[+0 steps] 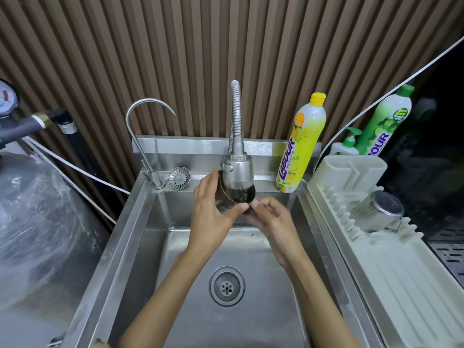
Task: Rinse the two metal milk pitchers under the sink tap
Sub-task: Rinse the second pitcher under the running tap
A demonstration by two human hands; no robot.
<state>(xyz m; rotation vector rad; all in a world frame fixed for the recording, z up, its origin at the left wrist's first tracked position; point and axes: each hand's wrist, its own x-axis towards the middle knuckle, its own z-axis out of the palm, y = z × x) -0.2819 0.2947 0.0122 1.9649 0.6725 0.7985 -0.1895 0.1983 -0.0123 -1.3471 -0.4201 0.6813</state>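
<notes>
left hand (213, 209): wrapped around pitcher (236, 197) | right hand (271, 217): fingers pinch its near side | pitcher: under running tap head (237, 169), above sink (140, 222) | second pitcher (379, 212): upside down on drying rack (401, 267)

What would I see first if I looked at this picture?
Right in the middle, two hands hold a metal pitcher under the tap over the sink: the left hand wraps its side and the right hand steadies it. A bright yellow bottle stands on the sink's back ledge. A second pitcher lies on the rack at the right.
</notes>
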